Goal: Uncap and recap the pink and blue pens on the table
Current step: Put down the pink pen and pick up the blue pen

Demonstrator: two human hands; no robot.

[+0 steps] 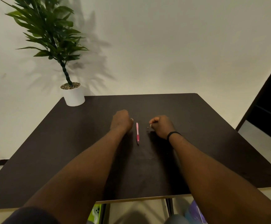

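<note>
- Pink pen (137, 133) lies on the dark desk (83, 143), between both hands.
- Left hand (121, 121), just left of the pen: fingers curled closed.
- Right hand (162, 126), just right of the pen: fingers pinching something small and dark.

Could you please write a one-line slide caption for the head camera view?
Pink pen lies on the dark table between the closed left hand and right hand.

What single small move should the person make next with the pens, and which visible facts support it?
Probably bring the two fists together. The pink pen lies untouched on the table between them. The right hand pinches something small and dark, the left hand is closed too; their contents cannot be made out, perhaps the blue pen's parts.
</note>
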